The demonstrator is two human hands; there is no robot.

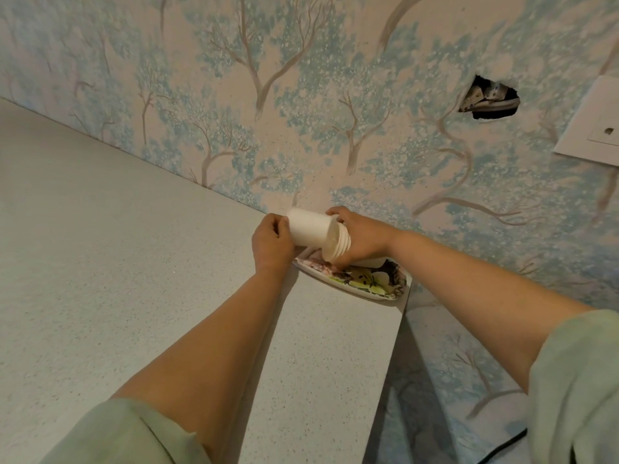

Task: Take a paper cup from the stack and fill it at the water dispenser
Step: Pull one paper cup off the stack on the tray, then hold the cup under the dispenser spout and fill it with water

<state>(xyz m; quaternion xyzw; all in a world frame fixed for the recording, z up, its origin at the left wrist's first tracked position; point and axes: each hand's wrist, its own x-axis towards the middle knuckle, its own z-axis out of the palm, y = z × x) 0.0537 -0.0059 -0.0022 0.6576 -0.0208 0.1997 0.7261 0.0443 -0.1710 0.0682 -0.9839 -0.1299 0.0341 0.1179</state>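
A stack of white paper cups (338,244) is tilted on its side above a patterned paper plate (375,283) at the counter's far right corner. My left hand (272,244) grips the outermost cup (308,229) around its closed bottom end. My right hand (361,241) holds the rest of the stack at the rim end, where several nested rims show. The outermost cup still overlaps the stack. No water dispenser is in view.
The speckled grey counter (117,262) runs left and toward me and ends at a right edge (392,363). Tree-patterned wallpaper (301,95) covers the wall behind, with a ragged hole (489,100) and a white socket plate (593,122). A black cable (502,447) lies at lower right.
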